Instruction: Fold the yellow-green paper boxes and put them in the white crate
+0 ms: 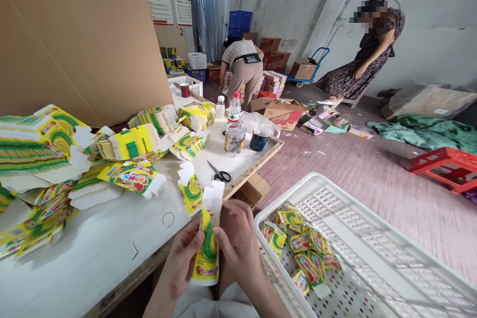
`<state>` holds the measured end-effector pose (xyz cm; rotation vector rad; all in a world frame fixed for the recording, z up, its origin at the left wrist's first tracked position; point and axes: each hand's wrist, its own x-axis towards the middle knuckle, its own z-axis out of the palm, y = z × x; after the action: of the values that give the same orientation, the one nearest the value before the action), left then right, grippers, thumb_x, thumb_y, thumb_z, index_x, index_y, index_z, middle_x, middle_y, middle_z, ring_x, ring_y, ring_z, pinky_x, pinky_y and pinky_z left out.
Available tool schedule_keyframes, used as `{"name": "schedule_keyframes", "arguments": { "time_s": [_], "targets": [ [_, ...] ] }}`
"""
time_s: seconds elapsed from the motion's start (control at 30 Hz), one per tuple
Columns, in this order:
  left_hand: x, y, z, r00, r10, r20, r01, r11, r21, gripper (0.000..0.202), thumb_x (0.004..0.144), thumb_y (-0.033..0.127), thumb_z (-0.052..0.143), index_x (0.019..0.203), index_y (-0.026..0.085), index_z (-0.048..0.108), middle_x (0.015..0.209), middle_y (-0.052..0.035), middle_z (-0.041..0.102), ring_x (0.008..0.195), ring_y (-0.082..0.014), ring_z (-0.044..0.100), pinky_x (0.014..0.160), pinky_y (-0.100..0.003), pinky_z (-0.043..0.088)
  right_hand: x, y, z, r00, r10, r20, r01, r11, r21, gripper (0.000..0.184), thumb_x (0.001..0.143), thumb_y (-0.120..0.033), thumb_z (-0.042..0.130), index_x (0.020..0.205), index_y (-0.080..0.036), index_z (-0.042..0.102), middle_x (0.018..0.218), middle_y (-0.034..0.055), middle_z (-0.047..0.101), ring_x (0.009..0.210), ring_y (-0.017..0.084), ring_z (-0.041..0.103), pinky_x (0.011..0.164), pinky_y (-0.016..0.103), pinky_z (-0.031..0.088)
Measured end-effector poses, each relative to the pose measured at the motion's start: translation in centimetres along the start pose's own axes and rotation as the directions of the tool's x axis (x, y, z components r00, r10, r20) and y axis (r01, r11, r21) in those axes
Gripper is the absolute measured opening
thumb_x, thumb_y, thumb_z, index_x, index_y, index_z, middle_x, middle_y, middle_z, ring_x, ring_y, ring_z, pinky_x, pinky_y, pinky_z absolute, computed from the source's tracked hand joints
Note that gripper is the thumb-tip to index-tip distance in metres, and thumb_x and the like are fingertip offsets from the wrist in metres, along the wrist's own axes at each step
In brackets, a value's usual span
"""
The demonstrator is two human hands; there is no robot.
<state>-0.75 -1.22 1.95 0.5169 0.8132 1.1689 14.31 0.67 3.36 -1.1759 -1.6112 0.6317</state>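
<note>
Above my lap, a yellow and green printed carton (207,253) with white flaps standing up at its top is held between both hands. My left hand (184,253) grips its left side with the thumb on the front. My right hand (236,238) pinches its right edge near the flaps. Just beyond, a similar carton (191,191) lies on the white table (149,238). Stacks of flat cartons (33,149) cover the table's left side. To my right, a white plastic basket (320,184) holds several folded cartons (309,246).
Black-handled scissors (221,175), a clear jar (234,139), a dark mug (259,140) and a red-capped bottle (234,108) stand or lie near the table's edge. A large cardboard sheet (82,39) rises behind the stacks. Two people are farther off. A red stool (447,166) is at right.
</note>
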Motion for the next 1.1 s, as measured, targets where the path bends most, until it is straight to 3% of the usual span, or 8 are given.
{"name": "schedule_keyframes", "arguments": {
  "time_s": [0.13, 0.3, 0.4, 0.53, 0.63, 0.8, 0.93, 1.1],
  "targets": [
    [0.3, -0.7, -0.8, 0.994, 0.087, -0.071, -0.077, 0.988, 0.132, 0.047, 0.081, 0.045, 0.078, 0.120, 0.019, 0.072, 0.107, -0.0127, 0.082, 0.108, -0.0335, 0.073, 0.094, -0.043, 0.057, -0.6, 1.0, 1.0, 0.984, 0.170, 0.057, -0.174, 0.981, 0.085, 0.026, 0.093, -0.034, 0.062, 0.115, -0.021, 0.065, 0.103, 0.0086, 0.069, 0.090, 0.024, 0.064, 0.076, 0.033, 0.053],
    [0.7, -1.5, -0.9, 0.978, 0.185, -0.099, -0.146, 0.938, 0.314, 0.042, 0.087, 0.048, 0.071, 0.114, 0.016, 0.071, 0.111, -0.0118, 0.080, 0.115, -0.0341, 0.069, 0.096, -0.042, 0.056, -0.9, 1.3, 1.5, 0.961, 0.266, 0.070, -0.273, 0.956, 0.111, 0.021, 0.095, -0.035, 0.058, 0.081, -0.019, 0.062, 0.069, 0.0002, 0.061, 0.059, 0.015, 0.053, 0.054, 0.025, 0.041],
    [0.6, -1.5, -0.5, 0.961, 0.251, -0.119, -0.187, 0.901, 0.391, 0.049, 0.083, 0.046, 0.075, 0.122, 0.019, 0.062, 0.115, -0.0126, 0.079, 0.113, -0.0328, 0.070, 0.094, -0.040, 0.056, -0.8, 1.6, 1.2, 0.962, 0.264, 0.063, -0.271, 0.952, 0.140, 0.014, 0.095, -0.034, 0.060, 0.093, -0.020, 0.061, 0.072, -0.0010, 0.063, 0.058, 0.014, 0.053, 0.055, 0.024, 0.043],
    [0.3, -1.1, 0.1, 0.940, 0.318, -0.123, -0.254, 0.894, 0.370, 0.074, 0.082, 0.046, 0.076, 0.142, 0.026, 0.037, 0.119, -0.0143, 0.077, 0.111, -0.0299, 0.071, 0.094, -0.039, 0.055, -0.5, 2.1, 0.4, 0.980, 0.174, 0.099, -0.195, 0.942, 0.273, 0.022, 0.098, -0.032, 0.056, 0.119, -0.024, 0.056, 0.104, 0.0054, 0.067, 0.082, 0.017, 0.064, 0.072, 0.027, 0.052],
    [-0.1, -0.5, 0.2, 0.960, 0.276, -0.055, -0.240, 0.903, 0.357, 0.075, 0.084, 0.047, 0.073, 0.146, 0.027, 0.036, 0.122, -0.0135, 0.076, 0.112, -0.0299, 0.070, 0.094, -0.039, 0.054, 0.0, 2.3, -0.4, 0.982, 0.067, 0.178, -0.119, 0.946, 0.302, 0.029, 0.100, -0.034, 0.054, 0.128, -0.027, 0.056, 0.116, 0.0067, 0.063, 0.089, 0.019, 0.063, 0.078, 0.030, 0.052],
    [-0.6, 0.4, -0.4, 0.985, 0.166, 0.040, -0.170, 0.935, 0.312, 0.057, 0.080, 0.040, 0.079, 0.129, 0.025, 0.053, 0.109, -0.0098, 0.079, 0.099, -0.0288, 0.073, 0.080, -0.033, 0.056, 0.8, 2.2, -1.8, 0.935, 0.057, 0.351, -0.158, 0.951, 0.264, 0.035, 0.101, -0.039, 0.051, 0.133, -0.025, 0.053, 0.087, 0.0008, 0.063, 0.068, 0.016, 0.055, 0.061, 0.027, 0.043],
    [-0.7, 0.5, -0.8, 0.990, 0.088, 0.108, -0.118, 0.939, 0.322, 0.052, 0.079, 0.036, 0.081, 0.122, 0.022, 0.054, 0.097, -0.0069, 0.079, 0.087, -0.0232, 0.072, 0.073, -0.028, 0.054, 1.2, 1.8, -2.4, 0.889, 0.099, 0.446, -0.218, 0.950, 0.224, 0.026, 0.102, -0.044, 0.049, 0.105, -0.021, 0.062, 0.072, -0.0023, 0.057, 0.060, 0.013, 0.048, 0.055, 0.025, 0.036],
    [-0.6, -0.3, -0.9, 0.988, 0.072, 0.134, -0.115, 0.931, 0.345, 0.061, 0.084, 0.035, 0.077, 0.134, 0.024, 0.045, 0.097, -0.0070, 0.078, 0.082, -0.0210, 0.071, 0.072, -0.028, 0.053, 1.2, 1.6, -2.0, 0.937, 0.102, 0.334, -0.172, 0.967, 0.189, 0.034, 0.102, -0.044, 0.049, 0.084, -0.020, 0.065, 0.079, 0.0026, 0.063, 0.072, 0.017, 0.058, 0.066, 0.027, 0.044]
  ]
}}
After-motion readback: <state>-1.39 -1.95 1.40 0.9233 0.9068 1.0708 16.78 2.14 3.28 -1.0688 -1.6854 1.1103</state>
